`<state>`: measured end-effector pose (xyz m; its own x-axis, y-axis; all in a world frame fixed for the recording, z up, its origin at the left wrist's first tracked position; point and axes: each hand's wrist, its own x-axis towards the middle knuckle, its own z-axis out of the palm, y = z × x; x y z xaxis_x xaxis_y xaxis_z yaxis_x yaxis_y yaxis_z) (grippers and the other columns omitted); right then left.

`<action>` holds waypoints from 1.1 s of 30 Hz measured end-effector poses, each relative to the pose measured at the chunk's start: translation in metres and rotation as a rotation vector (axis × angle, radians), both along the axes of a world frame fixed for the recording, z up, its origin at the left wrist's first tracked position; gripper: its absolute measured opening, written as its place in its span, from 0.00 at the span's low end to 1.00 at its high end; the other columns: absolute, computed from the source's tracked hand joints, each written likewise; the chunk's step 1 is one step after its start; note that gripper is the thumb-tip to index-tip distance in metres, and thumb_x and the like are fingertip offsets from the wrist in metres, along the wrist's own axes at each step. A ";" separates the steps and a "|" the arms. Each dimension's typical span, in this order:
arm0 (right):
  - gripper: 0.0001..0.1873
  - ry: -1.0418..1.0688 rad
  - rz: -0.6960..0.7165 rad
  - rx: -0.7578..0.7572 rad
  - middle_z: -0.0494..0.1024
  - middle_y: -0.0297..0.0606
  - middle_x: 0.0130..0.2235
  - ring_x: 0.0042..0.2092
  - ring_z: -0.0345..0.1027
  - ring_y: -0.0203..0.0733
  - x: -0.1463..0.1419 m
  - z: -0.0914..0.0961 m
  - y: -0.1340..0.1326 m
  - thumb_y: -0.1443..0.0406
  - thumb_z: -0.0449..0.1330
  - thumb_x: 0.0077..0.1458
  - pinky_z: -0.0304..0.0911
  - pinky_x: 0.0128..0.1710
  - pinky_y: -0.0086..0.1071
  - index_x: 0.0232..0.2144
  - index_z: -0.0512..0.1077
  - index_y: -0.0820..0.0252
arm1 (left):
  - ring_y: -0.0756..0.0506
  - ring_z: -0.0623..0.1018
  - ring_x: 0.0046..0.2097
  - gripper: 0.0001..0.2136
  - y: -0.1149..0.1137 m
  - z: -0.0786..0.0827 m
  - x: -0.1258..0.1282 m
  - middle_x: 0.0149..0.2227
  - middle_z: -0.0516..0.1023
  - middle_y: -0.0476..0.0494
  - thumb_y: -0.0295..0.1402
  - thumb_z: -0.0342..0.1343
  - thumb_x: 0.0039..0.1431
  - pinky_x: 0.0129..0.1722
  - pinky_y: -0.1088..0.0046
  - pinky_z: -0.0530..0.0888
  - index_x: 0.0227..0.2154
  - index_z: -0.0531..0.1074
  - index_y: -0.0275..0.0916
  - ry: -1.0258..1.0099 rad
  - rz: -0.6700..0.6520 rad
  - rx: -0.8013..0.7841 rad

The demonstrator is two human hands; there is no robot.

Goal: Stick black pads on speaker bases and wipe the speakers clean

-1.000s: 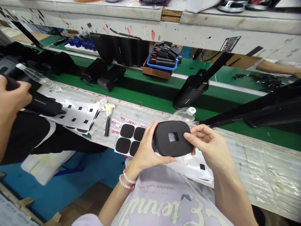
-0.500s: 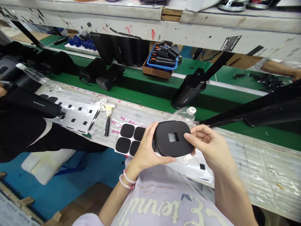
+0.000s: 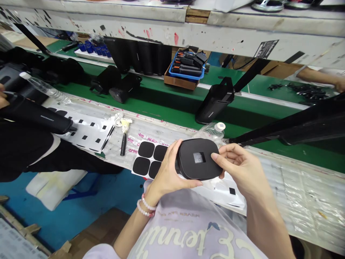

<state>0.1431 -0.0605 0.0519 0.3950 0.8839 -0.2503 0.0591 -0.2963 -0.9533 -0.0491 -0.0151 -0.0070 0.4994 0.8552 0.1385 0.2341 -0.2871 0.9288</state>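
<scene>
In the head view, my left hand is wrapped around a black canister-like device, its end facing up toward me. A black rounded-square pad covers that end; through its small square cutout a printed label shows. At the pad's right edge my right hand pinches, thumb on top and fingers curled at the side. Most of the device's body is hidden behind the pad and my left hand. Left of my hands lies a white sheet bearing several black pads.
A black-handled tool and a clear bottle lie on the bench. Behind runs a green belt with a black device and a blue tray of black parts. At left, another person's hand holds a similar device.
My hands and the pad stay almost still. At the left, the co-worker's hand and device have shifted slightly. The device on the belt has moved slightly left.
</scene>
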 end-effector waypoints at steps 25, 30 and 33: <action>0.17 -0.027 -0.013 -0.056 0.71 0.28 0.22 0.18 0.63 0.32 -0.005 0.005 0.001 0.56 0.71 0.44 0.62 0.14 0.25 0.28 0.68 0.57 | 0.29 0.59 0.66 0.56 -0.002 -0.005 0.000 0.66 0.54 0.32 0.49 0.71 0.38 0.60 0.45 0.65 0.66 0.42 0.49 -0.027 -0.003 0.021; 0.16 -0.028 0.006 -0.070 0.71 0.28 0.23 0.19 0.63 0.32 -0.003 0.004 0.001 0.56 0.70 0.46 0.62 0.15 0.25 0.29 0.68 0.57 | 0.30 0.59 0.67 0.50 0.000 -0.004 -0.001 0.65 0.56 0.32 0.49 0.70 0.41 0.63 0.46 0.62 0.64 0.49 0.47 -0.034 -0.016 0.131; 0.16 -0.046 0.009 -0.081 0.71 0.28 0.23 0.18 0.63 0.32 -0.003 0.004 0.003 0.56 0.69 0.46 0.61 0.14 0.26 0.29 0.68 0.57 | 0.30 0.60 0.66 0.50 0.001 0.002 -0.002 0.65 0.56 0.31 0.48 0.70 0.41 0.62 0.46 0.63 0.64 0.48 0.45 0.022 -0.024 0.173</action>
<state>0.1398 -0.0579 0.0564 0.3997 0.8651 -0.3030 0.1049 -0.3715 -0.9225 -0.0515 -0.0137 -0.0053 0.5238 0.8076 0.2710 0.2453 -0.4477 0.8599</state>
